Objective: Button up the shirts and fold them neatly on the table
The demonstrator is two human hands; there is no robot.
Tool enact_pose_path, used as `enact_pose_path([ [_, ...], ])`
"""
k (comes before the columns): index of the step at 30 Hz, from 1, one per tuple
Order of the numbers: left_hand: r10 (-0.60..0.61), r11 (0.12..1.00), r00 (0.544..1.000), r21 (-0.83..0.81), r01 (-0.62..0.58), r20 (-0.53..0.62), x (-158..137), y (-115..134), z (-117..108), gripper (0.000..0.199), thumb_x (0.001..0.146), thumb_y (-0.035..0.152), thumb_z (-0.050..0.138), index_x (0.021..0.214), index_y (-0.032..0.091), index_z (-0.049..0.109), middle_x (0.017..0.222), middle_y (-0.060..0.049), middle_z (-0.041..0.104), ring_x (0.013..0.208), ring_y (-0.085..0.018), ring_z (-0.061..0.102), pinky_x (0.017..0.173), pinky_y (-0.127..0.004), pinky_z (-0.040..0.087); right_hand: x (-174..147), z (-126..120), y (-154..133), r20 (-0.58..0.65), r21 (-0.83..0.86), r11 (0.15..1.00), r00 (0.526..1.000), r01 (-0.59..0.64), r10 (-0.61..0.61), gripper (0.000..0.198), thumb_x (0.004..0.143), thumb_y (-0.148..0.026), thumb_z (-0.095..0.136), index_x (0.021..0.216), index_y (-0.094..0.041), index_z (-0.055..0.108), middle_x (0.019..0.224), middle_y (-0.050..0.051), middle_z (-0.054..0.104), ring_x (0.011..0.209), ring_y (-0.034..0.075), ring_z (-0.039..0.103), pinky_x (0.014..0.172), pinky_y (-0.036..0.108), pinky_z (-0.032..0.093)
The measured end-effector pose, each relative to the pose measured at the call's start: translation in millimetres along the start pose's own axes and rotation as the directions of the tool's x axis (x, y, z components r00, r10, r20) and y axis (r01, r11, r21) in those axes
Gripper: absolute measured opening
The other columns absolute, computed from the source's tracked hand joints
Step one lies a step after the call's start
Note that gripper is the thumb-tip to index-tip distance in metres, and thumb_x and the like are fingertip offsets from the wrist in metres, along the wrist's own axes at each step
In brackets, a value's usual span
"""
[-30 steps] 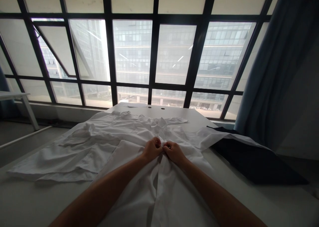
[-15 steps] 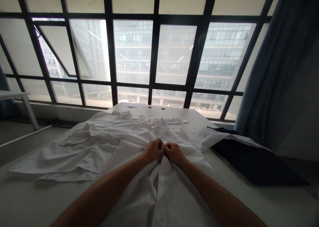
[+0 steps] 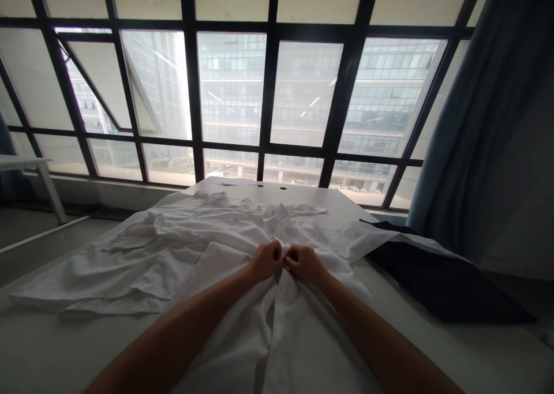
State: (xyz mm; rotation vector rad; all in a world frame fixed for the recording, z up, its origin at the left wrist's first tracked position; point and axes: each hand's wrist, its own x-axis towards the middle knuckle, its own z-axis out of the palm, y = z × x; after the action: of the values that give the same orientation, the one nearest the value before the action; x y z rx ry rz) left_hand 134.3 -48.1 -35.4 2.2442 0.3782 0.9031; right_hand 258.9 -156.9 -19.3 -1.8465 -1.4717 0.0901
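A white shirt (image 3: 320, 336) lies spread on the table, collar (image 3: 277, 212) toward the window and front opening running toward me. At the upper part of that opening my left hand (image 3: 267, 259) pinches the left front edge. Right beside it, my right hand (image 3: 304, 263) pinches the other edge, the fingertips of both hands nearly touching. Below them the two front edges hang slightly apart. Any button between the fingers is too small and hidden to make out.
More crumpled white garments (image 3: 142, 261) lie to the left. A dark cloth (image 3: 445, 284) rests at the right, partly under a white sleeve (image 3: 389, 235). The white table (image 3: 311, 195) reaches toward the windows. A blue curtain (image 3: 459, 140) hangs at right; another table (image 3: 21, 162) stands at far left.
My right hand's fingers have shifted slightly, with a wider gap showing inside its curl. Both hands stay at the same spot on the shirt.
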Motion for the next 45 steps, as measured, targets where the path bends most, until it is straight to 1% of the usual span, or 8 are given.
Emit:
enact_pose_path([
  [13,0.1,0.985,0.993,0.132,-0.108,0.065,1,7,-5,0.013,0.067,0.01,0.056,0.062,0.018,0.047,0.055,0.007,0.047,0.053,-0.008,0.042,0.053,-0.02,0.028,9,7,22,0.137,0.135,0.991,0.99,0.012,-0.031,0.013,0.075,-0.028,0.049,0.067,-0.018,0.054,0.064,-0.002,0.058,0.063,0.013,0.05,0.061,0.023,0.039],
  [19,0.075,0.968,0.991,0.23,-0.098,0.106,0,5,-5,0.007,0.072,0.013,0.056,0.068,0.018,0.052,0.058,0.004,0.053,0.055,-0.01,0.047,0.055,-0.021,0.032,7,13,21,0.365,0.338,0.897,0.919,-0.283,0.153,0.018,0.08,-0.031,0.043,0.066,-0.02,0.049,0.049,-0.006,0.046,0.04,0.01,0.044,0.043,0.022,0.033],
  [22,0.042,0.947,0.991,0.311,-0.08,0.129,-1,0,-8,0.006,0.077,0.018,0.055,0.083,0.019,0.058,0.072,0.0,0.063,0.068,-0.014,0.057,0.063,-0.023,0.041,4,12,10,0.351,0.223,0.931,0.915,-0.29,0.201,0.018,0.081,-0.03,0.046,0.068,-0.02,0.051,0.051,-0.004,0.052,0.043,0.012,0.05,0.045,0.022,0.035],
  [25,0.019,0.898,0.993,0.434,-0.067,0.113,-3,-6,-15,0.02,0.08,0.028,0.059,0.097,0.019,0.06,0.097,-0.007,0.066,0.093,-0.021,0.06,0.081,-0.03,0.045,-1,6,1,0.089,-0.063,0.989,0.987,-0.131,0.136,0.013,0.08,-0.028,0.053,0.075,-0.018,0.06,0.066,0.002,0.064,0.063,0.015,0.06,0.061,0.024,0.043],
  [28,-0.036,0.832,0.988,0.551,-0.055,0.153,-7,-12,-23,0.033,0.083,0.043,0.057,0.108,0.021,0.061,0.114,-0.009,0.063,0.11,-0.026,0.055,0.095,-0.039,0.042,-6,-3,4,-0.065,-0.343,0.938,0.997,-0.05,0.03,0.021,0.083,-0.03,0.055,0.096,-0.019,0.067,0.099,0.009,0.07,0.096,0.02,0.062,0.086,0.028,0.043],
  [34,-0.153,0.766,0.98,0.642,0.034,0.131,2,-21,-34,0.039,0.091,0.048,0.044,0.117,0.023,0.061,0.129,-0.012,0.058,0.121,-0.032,0.05,0.102,-0.049,0.035,2,-5,37,0.138,-0.487,0.859,0.957,-0.16,0.257,0.063,0.089,-0.059,0.042,0.139,-0.022,0.048,0.149,0.012,0.04,0.139,0.031,0.031,0.111,0.052,0.02],
  [41,-0.278,0.663,0.959,0.734,0.147,0.059,63,-58,-59,0.044,0.095,0.045,0.032,0.117,0.02,0.061,0.133,-0.016,0.055,0.124,-0.033,0.047,0.1,-0.052,0.034,58,-16,67,0.21,-0.379,0.919,0.958,-0.106,0.197,0.051,0.096,-0.053,0.033,0.109,-0.02,0.07,0.126,0.014,0.063,0.12,0.027,0.054,0.101,0.042,0.038],
  [45,-0.361,0.585,0.933,0.78,0.22,0.007,103,-88,-78,0.048,0.096,0.047,0.029,0.12,0.018,0.058,0.134,-0.016,0.054,0.126,-0.033,0.045,0.1,-0.05,0.035,98,-30,86,0.149,-0.457,0.869,0.947,-0.189,0.285,0.051,0.096,-0.048,0.035,0.091,-0.014,0.073,0.11,0.017,0.068,0.104,0.027,0.064,0.09,0.035,0.044],
])
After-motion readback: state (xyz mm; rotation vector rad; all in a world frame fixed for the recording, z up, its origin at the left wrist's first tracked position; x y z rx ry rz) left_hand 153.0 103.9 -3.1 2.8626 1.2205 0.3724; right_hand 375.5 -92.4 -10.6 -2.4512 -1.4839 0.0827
